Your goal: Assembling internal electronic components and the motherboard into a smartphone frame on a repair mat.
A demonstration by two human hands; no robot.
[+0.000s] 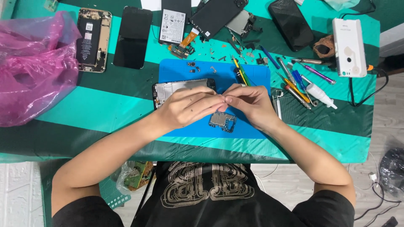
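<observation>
Both hands are brought together over the blue work mat [256,77] on the counter [105,111], fingertips meeting in the middle. The left hand [187,107] is curled narrow, thumb and forefinger pinched toward the right hand [248,103], which is pinched the same way; something very small seems to be gripped between them, too small to tell what. A bare circuit board [223,122] lies just below the hands on the mat, apart from the fingers, judged parked close for easy reach. An opened phone frame [172,89] lies under and beyond the left hand, partly covered by it. Loose small parts [192,66] are spread on the mat beyond the hands, likely kept there so they are not lost. Screwdrivers and tweezers [294,86] and a small white bottle [320,94] lie right of the right hand, near. A pink plastic bag [33,67] sits well left of the left hand. Other dismantled phones [93,40] lie far beyond the hands.
</observation>
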